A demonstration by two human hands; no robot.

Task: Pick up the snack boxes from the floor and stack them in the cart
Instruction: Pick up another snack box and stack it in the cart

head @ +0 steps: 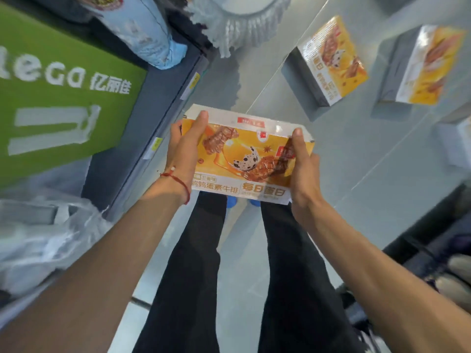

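Note:
I hold an orange and white snack box (244, 154) flat in front of me, above my legs. My left hand (184, 151) grips its left end, thumb lying on the printed top. My right hand (304, 169) grips the right end the same way. Two more snack boxes lie on the grey floor, one (334, 61) ahead to the right and another (430, 66) further right. Part of a white box (458, 143) shows at the right edge. The cart is not clearly visible.
A shelf unit (142, 118) with a green sign (58, 98) and wrapped goods runs along my left. A white mop head (239, 24) hangs at the top centre. A plastic bag (38, 245) sits low left. Dark items (433, 250) sit low right.

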